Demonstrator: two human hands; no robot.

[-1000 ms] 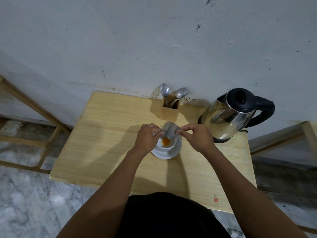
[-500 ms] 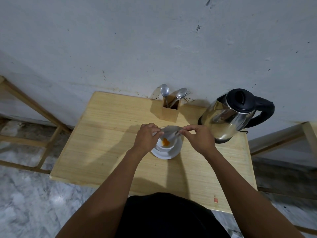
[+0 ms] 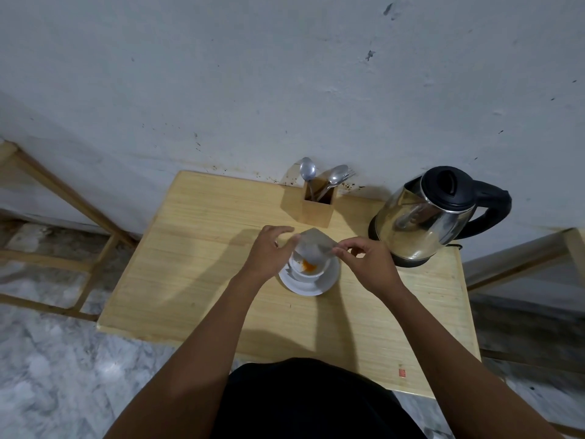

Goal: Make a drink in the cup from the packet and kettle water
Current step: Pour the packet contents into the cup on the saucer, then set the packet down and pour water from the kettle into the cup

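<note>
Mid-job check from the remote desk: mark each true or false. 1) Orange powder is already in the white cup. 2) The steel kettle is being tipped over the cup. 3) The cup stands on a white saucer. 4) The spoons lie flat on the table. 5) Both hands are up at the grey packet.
1) True: orange powder lies in the white cup.
2) False: the steel kettle with black lid stands untouched on the wooden table.
3) True: the white saucer is under it.
4) False: the metal spoons stand in the wooden holder.
5) True: left hand and right hand are at the grey packet above the cup.
</note>
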